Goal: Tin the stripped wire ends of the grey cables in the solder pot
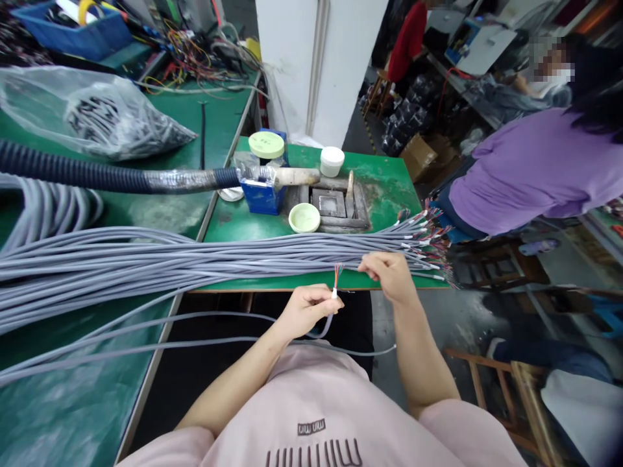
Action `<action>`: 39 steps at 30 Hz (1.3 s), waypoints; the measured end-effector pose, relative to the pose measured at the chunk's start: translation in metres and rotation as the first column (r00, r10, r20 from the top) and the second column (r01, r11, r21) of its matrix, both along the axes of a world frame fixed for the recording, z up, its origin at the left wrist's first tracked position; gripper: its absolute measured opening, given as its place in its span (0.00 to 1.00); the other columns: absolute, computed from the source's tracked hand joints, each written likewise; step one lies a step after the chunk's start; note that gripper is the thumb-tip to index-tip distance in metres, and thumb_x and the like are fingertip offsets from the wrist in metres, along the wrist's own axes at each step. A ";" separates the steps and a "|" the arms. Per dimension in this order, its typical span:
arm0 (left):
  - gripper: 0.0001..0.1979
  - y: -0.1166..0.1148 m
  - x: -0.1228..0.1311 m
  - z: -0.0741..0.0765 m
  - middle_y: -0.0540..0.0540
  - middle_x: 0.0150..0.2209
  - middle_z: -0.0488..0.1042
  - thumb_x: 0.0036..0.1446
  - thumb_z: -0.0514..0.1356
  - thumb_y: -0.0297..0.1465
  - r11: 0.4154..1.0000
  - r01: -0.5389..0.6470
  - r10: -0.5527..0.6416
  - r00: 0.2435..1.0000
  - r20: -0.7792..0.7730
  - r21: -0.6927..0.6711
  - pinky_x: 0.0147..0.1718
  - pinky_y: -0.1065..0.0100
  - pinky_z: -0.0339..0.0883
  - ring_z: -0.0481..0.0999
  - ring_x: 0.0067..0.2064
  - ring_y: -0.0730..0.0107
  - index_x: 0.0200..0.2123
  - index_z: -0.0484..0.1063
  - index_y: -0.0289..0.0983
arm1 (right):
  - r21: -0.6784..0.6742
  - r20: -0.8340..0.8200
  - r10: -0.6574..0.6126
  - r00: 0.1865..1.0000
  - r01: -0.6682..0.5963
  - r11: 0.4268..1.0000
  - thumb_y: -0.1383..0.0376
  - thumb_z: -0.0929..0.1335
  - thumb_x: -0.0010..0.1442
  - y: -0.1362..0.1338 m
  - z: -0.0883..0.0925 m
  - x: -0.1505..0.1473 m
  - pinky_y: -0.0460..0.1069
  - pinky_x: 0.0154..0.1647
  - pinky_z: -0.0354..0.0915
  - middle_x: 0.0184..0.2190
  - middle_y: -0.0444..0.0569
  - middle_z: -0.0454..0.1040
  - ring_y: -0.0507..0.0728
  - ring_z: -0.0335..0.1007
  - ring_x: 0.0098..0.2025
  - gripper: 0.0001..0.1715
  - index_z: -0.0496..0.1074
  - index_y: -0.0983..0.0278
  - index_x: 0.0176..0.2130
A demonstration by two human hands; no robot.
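Note:
Pinched in my left hand (314, 308) is a grey cable (329, 323), its stripped end pointing up. Thin coloured wires (337, 275), red and green among them, fan out above a white band at the jacket's end. My right hand (389, 272) is just to the right of those wires, apart from them, with its fingers curled together; anything between the fingertips is too small to make out. Behind both hands lies a thick bundle of grey cables (243, 254), its stripped ends (431, 240) spread out at the right. Two loose grey cables run below the bundle, near my lap.
A solder pot (331, 202) in a metal frame sits beyond the bundle, beside a pale green dish (304, 218), white tub (332, 161) and blue box (263, 196). A ribbed hose (117, 178) crosses from the left. At right, a person in purple (545, 168) is near.

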State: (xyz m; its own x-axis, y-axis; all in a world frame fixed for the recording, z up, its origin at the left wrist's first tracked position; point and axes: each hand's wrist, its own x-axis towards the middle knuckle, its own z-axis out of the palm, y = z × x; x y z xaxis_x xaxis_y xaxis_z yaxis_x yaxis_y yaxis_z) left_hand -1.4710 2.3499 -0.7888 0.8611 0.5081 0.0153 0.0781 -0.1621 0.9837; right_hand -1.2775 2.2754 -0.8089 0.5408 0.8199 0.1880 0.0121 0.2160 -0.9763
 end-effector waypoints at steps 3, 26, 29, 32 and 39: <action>0.15 0.001 0.001 -0.003 0.46 0.26 0.72 0.52 0.64 0.41 0.999 0.005 -0.005 1.000 0.004 -0.035 0.25 0.73 0.59 0.67 0.26 0.76 0.27 0.78 0.33 | -0.012 0.075 0.149 0.986 -0.148 0.989 0.59 0.69 0.53 -0.003 0.013 -0.010 0.45 0.21 0.52 0.16 0.42 0.66 0.47 0.56 0.20 0.15 0.76 0.66 0.22; 0.22 0.009 0.004 -0.007 0.45 0.23 0.73 0.44 0.67 0.47 0.908 -0.104 0.127 0.991 0.030 -0.407 0.23 0.73 0.59 0.65 0.22 0.77 0.27 0.78 0.31 | 0.321 0.372 -0.145 0.917 0.019 0.947 0.70 0.67 0.57 -0.019 -0.009 -0.036 0.51 0.36 0.65 0.30 0.46 0.74 0.55 0.69 0.33 0.09 0.76 0.59 0.37; 0.23 0.010 0.004 -0.008 0.45 0.23 0.73 0.43 0.68 0.48 0.903 -0.111 0.133 0.991 0.024 -0.414 0.24 0.72 0.60 0.65 0.22 0.77 0.28 0.78 0.31 | 0.351 0.501 -0.119 0.857 -0.076 0.933 0.73 0.67 0.56 -0.019 -0.009 -0.041 0.53 0.37 0.67 0.33 0.48 0.75 0.55 0.70 0.35 0.15 0.75 0.57 0.42; 0.22 0.012 0.003 -0.010 0.45 0.24 0.73 0.45 0.67 0.47 0.906 -0.099 0.127 0.991 0.043 -0.411 0.24 0.72 0.60 0.65 0.23 0.77 0.27 0.77 0.31 | 0.378 0.606 -0.110 0.788 -0.163 0.911 0.75 0.66 0.56 -0.016 -0.009 -0.044 0.54 0.39 0.67 0.35 0.48 0.74 0.56 0.70 0.37 0.21 0.73 0.55 0.46; 0.15 0.011 0.004 -0.006 0.46 0.26 0.73 0.50 0.66 0.42 0.977 -0.133 0.145 0.988 0.061 -0.166 0.27 0.72 0.61 0.66 0.25 0.76 0.27 0.78 0.33 | 0.357 0.517 -0.139 0.844 -0.066 0.932 0.74 0.67 0.56 -0.014 0.006 -0.034 0.54 0.40 0.66 0.35 0.48 0.73 0.56 0.69 0.38 0.16 0.74 0.57 0.42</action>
State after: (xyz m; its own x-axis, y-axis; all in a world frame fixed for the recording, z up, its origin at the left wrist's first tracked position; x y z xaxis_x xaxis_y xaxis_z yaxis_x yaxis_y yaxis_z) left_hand -1.4670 2.3613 -0.7951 0.7817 0.6234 -0.0163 0.0160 0.0060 0.9999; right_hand -1.3113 2.2618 -0.8027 0.3028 0.6258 0.7188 0.5151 0.5271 -0.6759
